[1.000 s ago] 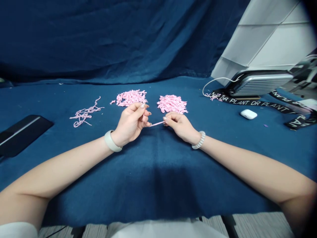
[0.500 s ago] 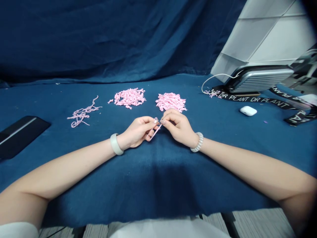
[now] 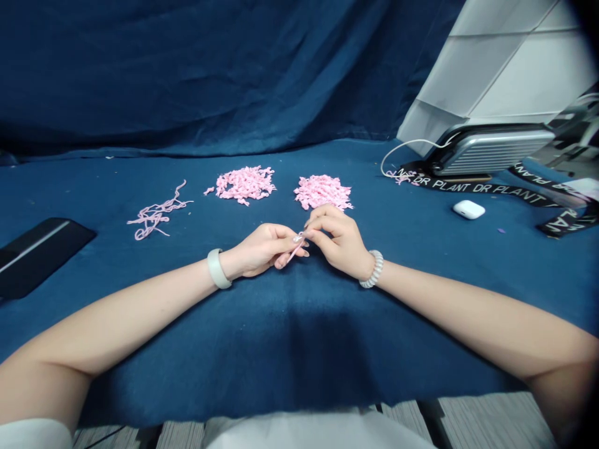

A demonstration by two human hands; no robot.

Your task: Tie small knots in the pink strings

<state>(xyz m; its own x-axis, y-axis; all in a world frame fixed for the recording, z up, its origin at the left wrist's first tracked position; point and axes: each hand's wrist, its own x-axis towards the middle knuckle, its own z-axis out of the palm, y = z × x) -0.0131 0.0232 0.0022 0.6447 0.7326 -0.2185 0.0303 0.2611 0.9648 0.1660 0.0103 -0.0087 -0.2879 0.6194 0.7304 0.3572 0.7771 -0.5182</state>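
Between my two hands is a short pink cord [image 3: 293,254], its lower end slanting down to the left. My left hand [image 3: 266,248] pinches it between thumb and fingers. The fingertips of my right hand [image 3: 334,240] are closed on the cord's upper part, touching or nearly touching the left thumb. Whether the cord forms a loop there is hidden by the fingers. Just beyond the right hand lies a pile of small pink knotted pieces [image 3: 322,190]. A second pile of pink knotted pieces [image 3: 246,184] lies to its left.
Loose pink cords [image 3: 154,218] lie tangled on the blue cloth [image 3: 224,362] at left, near a black flat object [image 3: 42,255]. At right are a white earphone case [image 3: 468,209], a lettered black ribbon [image 3: 486,187] and a silver ribbed device [image 3: 500,149] with a white cable.
My left hand has moved slightly right, closer to the right fingertips. The small loop that stood above the left thumb no longer shows, and less of the cord is visible.
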